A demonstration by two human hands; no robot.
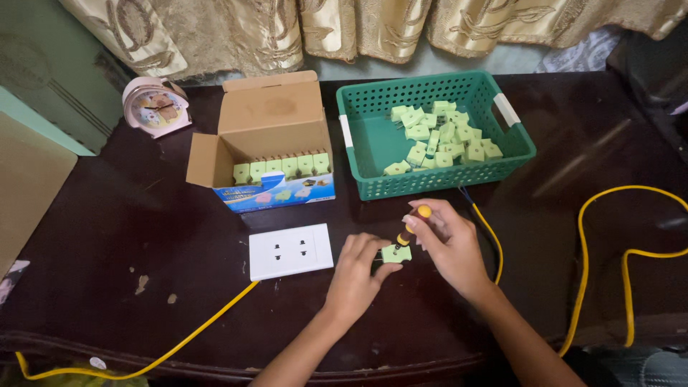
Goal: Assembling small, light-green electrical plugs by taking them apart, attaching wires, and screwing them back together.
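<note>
My left hand (pixel 356 276) pinches a small pale-green plug piece (pixel 396 253) against the dark table, near its front edge. My right hand (pixel 450 245) grips a small screwdriver (pixel 411 228) with a yellow-and-black handle, its tip set down on the green piece. A white double wall socket plate (pixel 290 251) lies just left of my left hand, with a yellow cable (pixel 186 337) running from under it to the front left.
A green plastic basket (pixel 373 143) behind my hands holds several green pieces. An open cardboard box (pixel 269 154) to its left holds a row of the same pieces. A pink alarm clock (pixel 155 105) stands at the back left. A looped yellow cable (pixel 609 236) lies at right.
</note>
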